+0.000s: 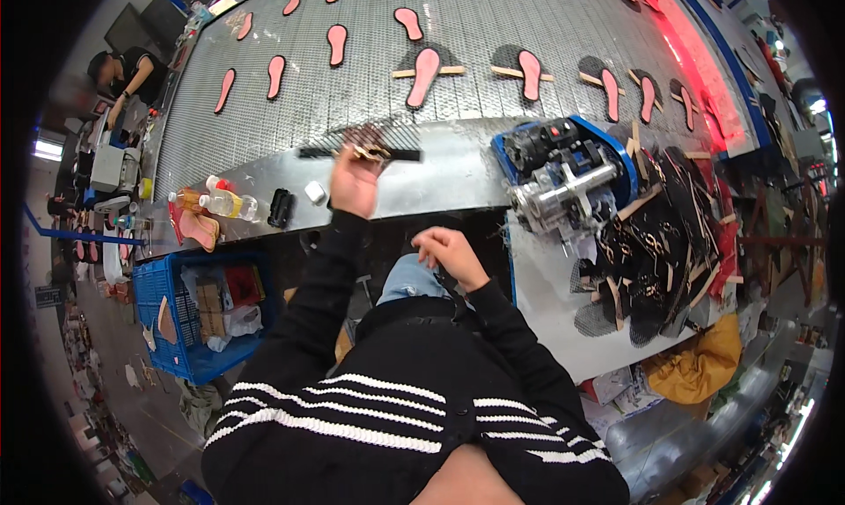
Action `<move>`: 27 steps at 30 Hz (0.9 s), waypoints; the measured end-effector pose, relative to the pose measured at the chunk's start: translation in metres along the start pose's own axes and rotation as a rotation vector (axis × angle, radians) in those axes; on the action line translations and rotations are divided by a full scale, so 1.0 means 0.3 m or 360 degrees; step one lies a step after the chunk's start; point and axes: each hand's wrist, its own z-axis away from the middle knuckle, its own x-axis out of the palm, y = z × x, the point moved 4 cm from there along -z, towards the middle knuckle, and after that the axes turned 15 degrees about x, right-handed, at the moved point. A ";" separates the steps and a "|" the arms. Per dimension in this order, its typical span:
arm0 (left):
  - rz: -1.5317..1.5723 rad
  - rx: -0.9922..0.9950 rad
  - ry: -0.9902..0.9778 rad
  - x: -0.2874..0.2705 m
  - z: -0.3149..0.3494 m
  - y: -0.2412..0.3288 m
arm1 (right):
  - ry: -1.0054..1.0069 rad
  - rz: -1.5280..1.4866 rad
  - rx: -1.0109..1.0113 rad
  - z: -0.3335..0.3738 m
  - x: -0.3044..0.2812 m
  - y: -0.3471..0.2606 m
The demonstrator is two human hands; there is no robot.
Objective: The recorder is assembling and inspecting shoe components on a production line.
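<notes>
My left hand [354, 181] is stretched out over the metal ledge [440, 166] of a conveyor, shut on a black mesh piece on a dark stick [359, 153] held flat at the belt's near edge. My right hand [447, 252] rests near my lap by my jeans, fingers curled loosely, holding nothing that I can see. On the grey belt [370, 74] lie several pink insoles [423, 76], some resting on black mesh with wooden sticks.
A blue-framed machine [563, 175] stands right of my hands, with a pile of black mesh pieces and wooden sticks [660, 241] beside it. Bottles [224, 201] sit on the ledge at left. A blue crate [189, 316] is on the floor. Another person [128, 69] works far left.
</notes>
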 end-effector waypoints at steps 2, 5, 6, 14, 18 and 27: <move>-0.0523 0.0588 -0.0045 0.126 -0.199 0.148 | 0.0021 0.0028 0.0047 -0.031 -0.035 0.062; -0.1827 0.1704 -0.0385 0.388 -0.402 0.361 | 0.0124 0.0021 0.0285 -0.060 -0.077 0.085; -0.1966 0.1723 -0.0437 0.441 -0.469 0.370 | 0.0159 -0.0001 0.0323 -0.076 -0.094 0.091; -0.3437 0.1507 -0.0898 -0.111 -1.014 -0.148 | 0.0405 -0.0235 0.0704 -0.258 -0.149 0.105; -0.3595 0.0544 -0.1067 -0.356 -0.779 -0.424 | 0.0543 -0.0296 0.0641 -0.344 -0.167 0.032; -0.2916 0.0918 -0.1064 -0.027 -1.223 -0.638 | 0.0627 -0.0425 0.0898 -0.396 -0.143 0.025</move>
